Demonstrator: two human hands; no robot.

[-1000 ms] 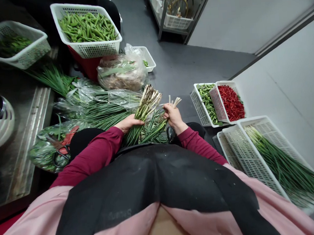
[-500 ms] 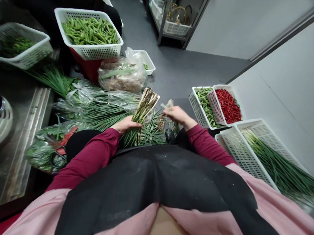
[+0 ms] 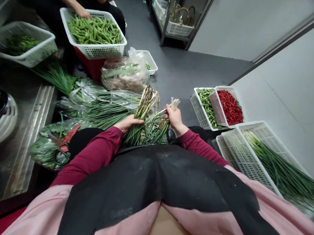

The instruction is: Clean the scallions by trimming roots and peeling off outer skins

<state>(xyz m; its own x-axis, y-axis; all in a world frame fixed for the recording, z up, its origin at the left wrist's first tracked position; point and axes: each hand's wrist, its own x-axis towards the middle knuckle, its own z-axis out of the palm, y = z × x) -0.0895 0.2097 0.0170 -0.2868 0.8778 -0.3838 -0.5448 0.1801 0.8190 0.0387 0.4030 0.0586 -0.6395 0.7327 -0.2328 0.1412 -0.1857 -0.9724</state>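
Scallions (image 3: 146, 100) are clamped in the left grip (image 3: 130, 123), pale stalks (image 3: 175, 103) are pinched in the right grip (image 3: 174, 118) beside it, and one stalk (image 3: 160, 113) between the two is apparently being separated, a gentle pull and steady left hold seemingly being called for next.

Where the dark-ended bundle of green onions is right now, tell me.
In the head view, the bundle is near the centre, held in the left hand, just left of the pale stalks in the right hand.
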